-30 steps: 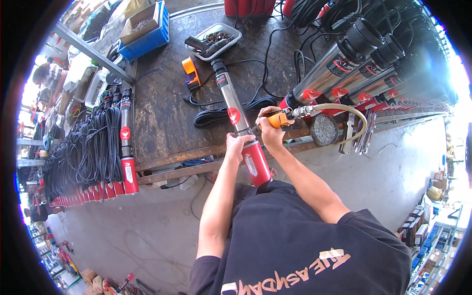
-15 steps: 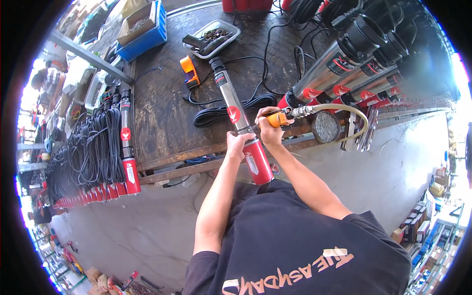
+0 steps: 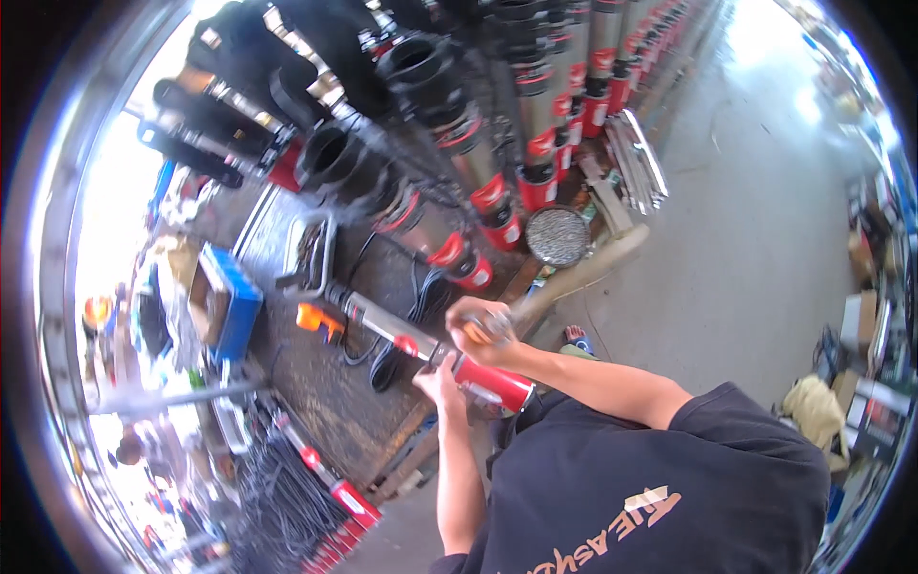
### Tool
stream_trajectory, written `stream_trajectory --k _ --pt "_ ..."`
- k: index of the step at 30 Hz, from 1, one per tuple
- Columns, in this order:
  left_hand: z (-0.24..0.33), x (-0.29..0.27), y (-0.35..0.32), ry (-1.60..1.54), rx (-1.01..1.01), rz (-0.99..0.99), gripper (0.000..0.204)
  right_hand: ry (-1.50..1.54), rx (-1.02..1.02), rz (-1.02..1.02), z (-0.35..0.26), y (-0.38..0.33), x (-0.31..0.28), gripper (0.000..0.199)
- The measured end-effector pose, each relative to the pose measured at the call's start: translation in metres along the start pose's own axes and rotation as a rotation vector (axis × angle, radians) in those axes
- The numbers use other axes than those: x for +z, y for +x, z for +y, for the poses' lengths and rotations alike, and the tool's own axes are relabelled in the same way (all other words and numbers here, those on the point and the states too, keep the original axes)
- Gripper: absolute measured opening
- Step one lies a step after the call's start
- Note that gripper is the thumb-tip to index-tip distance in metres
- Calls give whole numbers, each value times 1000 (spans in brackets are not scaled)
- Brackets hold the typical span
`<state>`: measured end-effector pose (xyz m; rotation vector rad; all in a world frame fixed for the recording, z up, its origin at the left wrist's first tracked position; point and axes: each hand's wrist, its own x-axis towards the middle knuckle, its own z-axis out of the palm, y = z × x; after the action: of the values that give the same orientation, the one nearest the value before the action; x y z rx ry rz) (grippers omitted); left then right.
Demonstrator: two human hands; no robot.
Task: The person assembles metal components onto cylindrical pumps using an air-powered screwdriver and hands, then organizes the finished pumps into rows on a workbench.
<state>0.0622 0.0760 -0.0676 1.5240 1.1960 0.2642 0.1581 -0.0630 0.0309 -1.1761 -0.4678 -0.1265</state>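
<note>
Swinging round to the right and tilting, the view now shows the workbench (image 3: pixel 316 402) running diagonally, where a second ago it lay straight across; the hands and the long pump sit in the same grip as before, so only the head has turned and the work on the pump goes on as it was.

The pump (image 3: pixel 430 352), a slim steel tube with a red end, lies across the near edge of the bench, its red end overhanging toward the person's body and its far tip pointing at an orange tool (image 3: pixel 317 321) on the bench top.

The left hand (image 3: pixel 442 383) is wrapped from below around the pump just where steel meets red, fingers closed on it. The right hand (image 3: pixel 481 330) sits directly above, just beside the left, closed around an orange-handled tool (image 3: pixel 475 334) whose tip seems to press on the pump; motion blur hides the exact contact. A pale hose (image 3: pixel 583 271) leads away from this hand toward a round mesh disc (image 3: pixel 557 236).

Further off, a black cable (image 3: pixel 382 359) coils on the bench behind the pump, a blue crate (image 3: pixel 232 311) stands to the left, and rows of similar red-ended pumps (image 3: pixel 507 196) stand beyond.
</note>
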Motion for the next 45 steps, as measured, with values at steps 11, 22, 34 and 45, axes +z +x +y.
stream_trajectory --k 11,22,34,45 --pt "101 297 -45 969 1377 -626 18 -330 -5 419 -97 -65 -169 13" --pt "96 301 -7 65 21 -956 8 -77 39 526 -97 -66 -180 19" --pt "103 103 -95 -821 -538 -1138 36 257 -197 357 -128 8 -99 23" --pt "71 -1 -115 -1148 -425 -775 26 425 35 98 -93 -13 -19 26"
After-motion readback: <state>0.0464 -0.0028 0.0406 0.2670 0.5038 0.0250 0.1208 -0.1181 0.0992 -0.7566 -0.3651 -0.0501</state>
